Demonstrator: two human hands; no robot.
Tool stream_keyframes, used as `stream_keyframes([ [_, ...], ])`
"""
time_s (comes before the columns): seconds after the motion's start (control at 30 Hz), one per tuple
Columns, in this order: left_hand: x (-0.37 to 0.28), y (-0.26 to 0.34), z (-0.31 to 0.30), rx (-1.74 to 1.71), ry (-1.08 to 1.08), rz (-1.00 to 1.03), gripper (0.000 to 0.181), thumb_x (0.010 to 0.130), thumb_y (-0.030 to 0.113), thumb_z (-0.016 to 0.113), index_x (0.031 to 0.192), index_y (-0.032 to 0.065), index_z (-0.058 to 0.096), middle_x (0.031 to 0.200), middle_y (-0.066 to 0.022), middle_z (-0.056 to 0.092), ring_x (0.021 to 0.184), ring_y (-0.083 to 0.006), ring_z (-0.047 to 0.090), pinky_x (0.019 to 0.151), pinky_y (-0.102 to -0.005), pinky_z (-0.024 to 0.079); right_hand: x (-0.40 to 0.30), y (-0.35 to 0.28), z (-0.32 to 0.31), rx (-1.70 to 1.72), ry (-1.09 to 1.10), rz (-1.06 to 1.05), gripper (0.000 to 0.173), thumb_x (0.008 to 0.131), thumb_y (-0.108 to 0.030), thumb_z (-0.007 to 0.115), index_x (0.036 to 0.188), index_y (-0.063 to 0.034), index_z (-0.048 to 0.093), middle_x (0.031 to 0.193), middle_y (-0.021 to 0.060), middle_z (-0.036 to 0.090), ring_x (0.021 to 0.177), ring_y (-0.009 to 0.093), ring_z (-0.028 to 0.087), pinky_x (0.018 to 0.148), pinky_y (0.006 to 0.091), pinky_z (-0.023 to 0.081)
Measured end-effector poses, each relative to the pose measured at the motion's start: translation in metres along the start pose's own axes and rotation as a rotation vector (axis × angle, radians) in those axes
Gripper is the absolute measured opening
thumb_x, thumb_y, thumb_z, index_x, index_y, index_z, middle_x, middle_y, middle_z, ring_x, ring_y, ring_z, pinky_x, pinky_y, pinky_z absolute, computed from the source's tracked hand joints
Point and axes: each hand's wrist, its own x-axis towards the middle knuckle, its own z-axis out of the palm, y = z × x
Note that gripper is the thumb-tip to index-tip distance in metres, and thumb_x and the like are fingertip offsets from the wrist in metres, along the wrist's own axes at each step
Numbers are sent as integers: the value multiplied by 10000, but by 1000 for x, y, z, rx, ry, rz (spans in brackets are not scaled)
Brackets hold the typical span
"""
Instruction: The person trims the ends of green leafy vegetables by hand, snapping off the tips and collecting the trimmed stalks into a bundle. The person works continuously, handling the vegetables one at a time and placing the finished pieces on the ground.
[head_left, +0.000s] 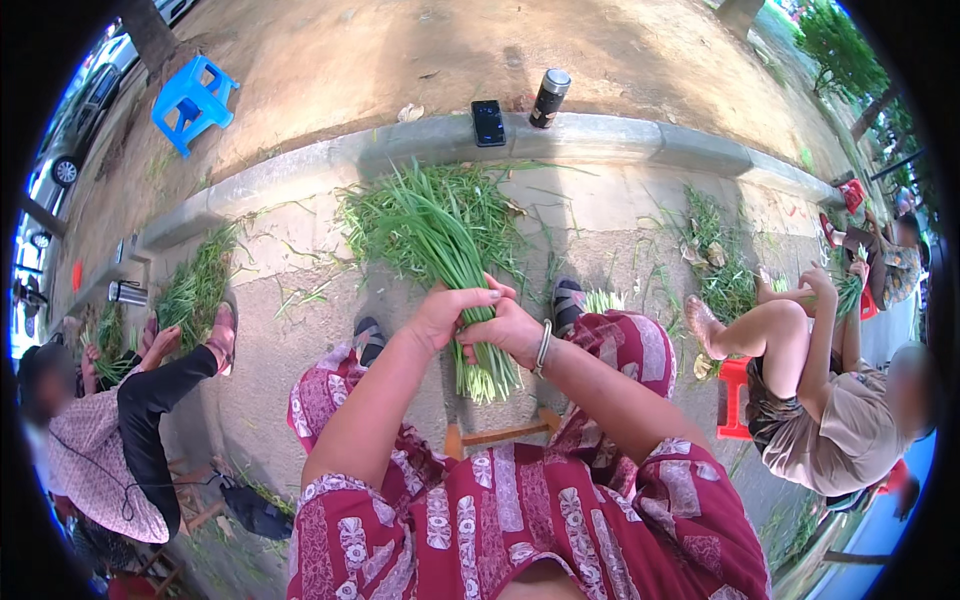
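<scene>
Both of my hands are wrapped around one bundle of long green leaf stalks (441, 232), which look like garlic chives. My left hand (454, 309) grips the bundle from the left side. Just beside it, my right hand (510, 328) closes around the same stalks, a bracelet on its wrist. The pale cut ends point toward me and the leafy tips lean away to the upper left. Beyond the hands, a heap of loose green leaves (367, 225) lies on the pavement. Some pale stalk ends (602, 301) show beside my right foot.
A smartphone (489, 124) and a dark flask (550, 98) rest on the concrete curb (615, 139). A blue plastic stool (193, 101) stands beyond it. People sit on both sides, one on a red stool (735, 397), near more leaf piles (196, 281). A wooden stool edge (502, 433) shows below my hands.
</scene>
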Motion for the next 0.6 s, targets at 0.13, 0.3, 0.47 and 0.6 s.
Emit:
stream_keyframes([
  [0.13,11,7,-31,-210,158,-10,262,739,83,552,985,-6,570,967,-169,609,906,-249,583,823,-375,460,15,-48,-8,-1133,-127,-46,608,623,-476,682,971,14,591,871,186,615,807,279,602,783,348,465],
  [0.3,10,35,-24,-324,272,179,164,768,32,558,925,33,512,866,-160,614,755,-254,609,725,-386,511,27,-88,-34,-1002,-180,-210,268,753,-287,654,711,-22,655,582,62,576,551,114,524,526,272,418],
  [0.47,9,42,-21,-371,279,224,181,765,40,618,922,47,528,827,-91,575,737,-227,603,677,-418,536,48,-80,-35,-773,108,-254,296,783,-319,631,676,-45,669,527,26,553,474,73,455,455,256,366],
  [0.6,4,48,-26,-459,240,259,230,747,3,605,954,52,516,827,-81,574,809,-260,609,743,-463,526,55,-88,-35,-702,80,-243,258,818,-255,624,763,-5,662,631,13,617,557,42,500,517,217,410],
])
